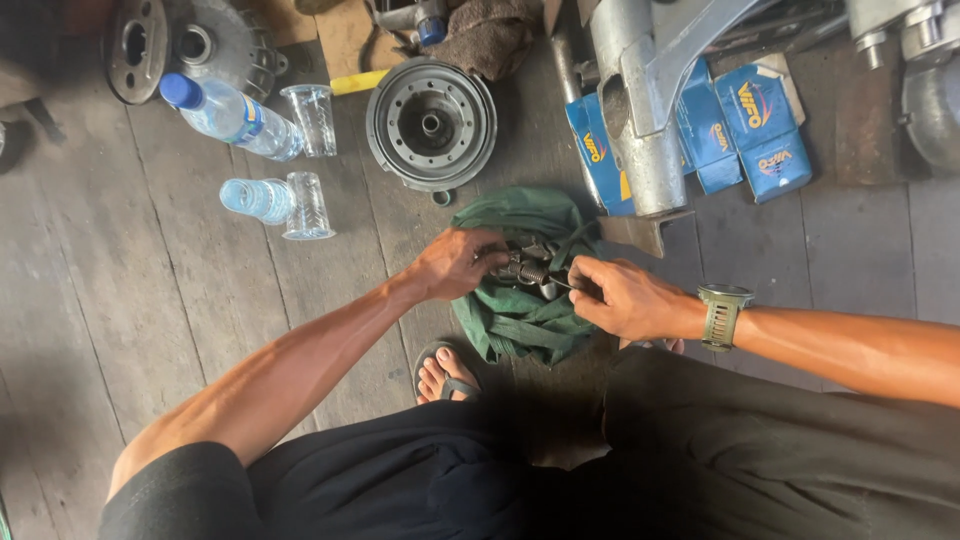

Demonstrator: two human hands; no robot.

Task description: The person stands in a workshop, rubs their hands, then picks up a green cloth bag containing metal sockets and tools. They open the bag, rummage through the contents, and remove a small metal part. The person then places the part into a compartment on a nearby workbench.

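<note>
A green cloth bag (520,320) lies open on the wooden floor in front of my knees. On it rests a small metal part with a coil spring (525,268). My left hand (455,262) grips that part from the left. My right hand (622,298), with a green watch on its wrist, is closed on a thin metal tool whose tip touches the part from the right. What sort of tool it is stays hidden by my fingers.
A round grey metal hub (431,124) lies beyond the bag. Two plastic water bottles (230,115) and two clear glasses (308,205) stand at the left. Blue cartons (745,125) and a silver metal frame (640,120) are at the right. My sandalled foot (445,375) rests beside the bag.
</note>
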